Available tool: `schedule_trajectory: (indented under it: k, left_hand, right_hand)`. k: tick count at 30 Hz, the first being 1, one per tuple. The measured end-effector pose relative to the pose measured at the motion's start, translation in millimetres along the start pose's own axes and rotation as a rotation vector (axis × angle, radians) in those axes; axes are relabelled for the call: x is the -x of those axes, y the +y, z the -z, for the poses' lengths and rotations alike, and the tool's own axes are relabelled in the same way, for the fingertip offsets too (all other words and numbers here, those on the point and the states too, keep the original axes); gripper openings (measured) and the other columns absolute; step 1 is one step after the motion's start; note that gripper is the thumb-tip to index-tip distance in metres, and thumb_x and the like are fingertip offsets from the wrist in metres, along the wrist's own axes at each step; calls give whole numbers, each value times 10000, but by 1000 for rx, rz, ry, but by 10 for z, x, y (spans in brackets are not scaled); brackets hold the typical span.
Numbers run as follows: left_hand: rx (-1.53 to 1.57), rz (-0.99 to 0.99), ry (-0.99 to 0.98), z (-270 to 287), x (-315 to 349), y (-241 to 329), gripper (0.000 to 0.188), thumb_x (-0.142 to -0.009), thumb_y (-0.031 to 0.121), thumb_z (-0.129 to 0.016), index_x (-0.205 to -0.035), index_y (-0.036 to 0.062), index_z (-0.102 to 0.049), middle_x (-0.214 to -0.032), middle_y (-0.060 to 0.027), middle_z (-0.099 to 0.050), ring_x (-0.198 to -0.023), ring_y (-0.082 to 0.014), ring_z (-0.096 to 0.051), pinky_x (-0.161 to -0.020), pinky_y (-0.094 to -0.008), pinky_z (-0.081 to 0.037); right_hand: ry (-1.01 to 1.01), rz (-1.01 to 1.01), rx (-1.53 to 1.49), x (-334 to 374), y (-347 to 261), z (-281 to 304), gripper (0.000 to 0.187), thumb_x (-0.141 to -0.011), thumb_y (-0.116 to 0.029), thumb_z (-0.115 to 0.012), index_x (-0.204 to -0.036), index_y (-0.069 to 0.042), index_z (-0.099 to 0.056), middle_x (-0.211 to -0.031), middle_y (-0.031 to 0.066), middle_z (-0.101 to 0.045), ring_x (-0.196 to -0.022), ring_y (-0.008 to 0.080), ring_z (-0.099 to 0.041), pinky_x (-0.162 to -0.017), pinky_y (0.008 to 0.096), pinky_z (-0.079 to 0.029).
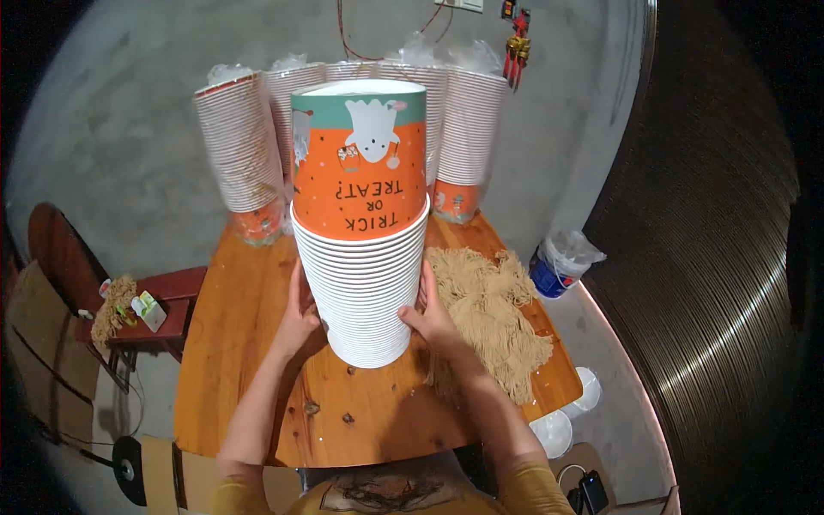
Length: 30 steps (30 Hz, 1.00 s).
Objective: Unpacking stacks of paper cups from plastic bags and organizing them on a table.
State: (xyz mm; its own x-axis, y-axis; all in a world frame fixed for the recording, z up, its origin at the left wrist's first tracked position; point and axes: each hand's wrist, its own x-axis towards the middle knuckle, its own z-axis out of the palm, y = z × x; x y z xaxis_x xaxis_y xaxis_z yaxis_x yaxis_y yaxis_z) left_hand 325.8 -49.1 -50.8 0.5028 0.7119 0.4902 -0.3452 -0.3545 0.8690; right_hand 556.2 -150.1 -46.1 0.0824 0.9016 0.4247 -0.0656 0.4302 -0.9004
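A tall stack of white-rimmed paper buckets (365,283) stands upside down before me over the wooden table (257,412). Its top bucket (360,163) is orange and green with a white ghost-like figure and inverted lettering. My left hand (302,302) presses against the stack's left side, fingers partly hidden behind it. On the opposite side my right hand (425,309) grips the stack, thumb across its front. Whether the stack's lower end touches the table I cannot tell. Beside my right forearm lies a heap of beige yarn strands (489,318).
Several plastic-wrapped bucket stacks (236,146) line the table's far side against the grey wall (154,112). A dark blue lidded pail (554,270) stands on the floor at right. White tubs (554,433) sit by the table's right edge. A red bench (172,300) holds small items at left.
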Motion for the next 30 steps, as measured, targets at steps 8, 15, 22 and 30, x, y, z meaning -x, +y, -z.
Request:
schedule_trajectory:
  k: [8, 15, 22, 30]
  left_hand:
    - [44, -11, -169, 99, -1005, -44, 1323, -576, 674, -748, -1434, 49, 42, -1453, -124, -210, -1348, -238, -224, -1098, -406, -216]
    - [25, -46, -194, 530, -2154, -475, 1321, -582, 619, -781, -1456, 70, 44, -1463, -118, -203, -1356, -231, -212, -1101, -399, -206]
    - [-52, -63, -177, 714, -2938, -411, 1337, -557, 544, -831, -1464, 65, 27, -1467, -131, -207, -1359, -245, -215, -1107, -378, -193]
    - [-191, -152, -160, 712, -3162, 176, 1297, -563, 554, -820, -1462, 91, -7, -1434, -133, -283, -1314, -259, -303, -1076, -400, -268]
  right_hand:
    - [-49, 69, 152, -938, -130, 210, 1284, -640, -420, -829, -1445, -47, 99, -1497, 185, -144, -1379, 292, -169, -1114, 397, -183]
    - [-40, 25, 273, -2013, 38, 602, 1256, -649, -420, -820, -1459, -53, 66, -1505, 177, -143, -1380, 291, -188, -1119, 405, -194]
    - [-103, -39, 303, -2726, 95, 836, 1314, -615, -414, -841, -1450, -33, 100, -1511, 182, -98, -1390, 291, -156, -1129, 399, -179]
    - [-96, 91, 373, -2837, -648, 633, 1331, -590, -466, -840, -1431, 19, 70, -1497, 212, -130, -1387, 293, -165, -1137, 390, -167]
